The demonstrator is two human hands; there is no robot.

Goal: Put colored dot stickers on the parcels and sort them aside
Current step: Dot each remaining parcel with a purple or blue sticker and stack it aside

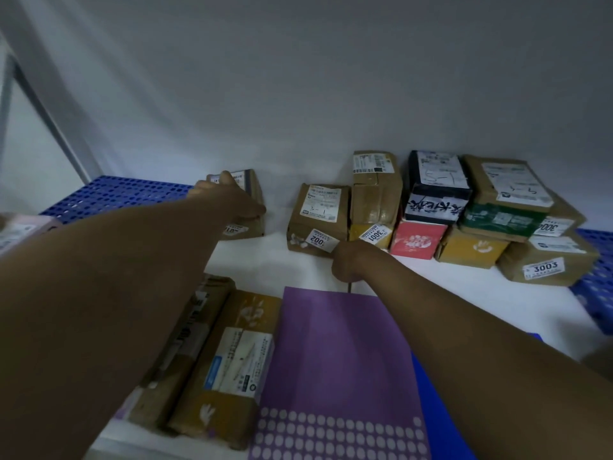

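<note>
A small brown parcel (pixel 243 207) at the far left is grasped by the left hand (pixel 225 197); the right hand (pixel 348 260) is clenched beside the parcel labelled 002 (pixel 318 220)

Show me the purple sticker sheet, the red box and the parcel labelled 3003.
purple sticker sheet (pixel 335 353), head view, plain upper area
red box (pixel 418 241), head view, front face
parcel labelled 3003 (pixel 564 260), head view, brown front face

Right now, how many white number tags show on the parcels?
5: the blurred tag on the parcel the left hand grips, the 002 tag, the 3001 tag beside it, the 3003 tag far right, and a partly hidden tag above that. Others may be hidden.
</note>
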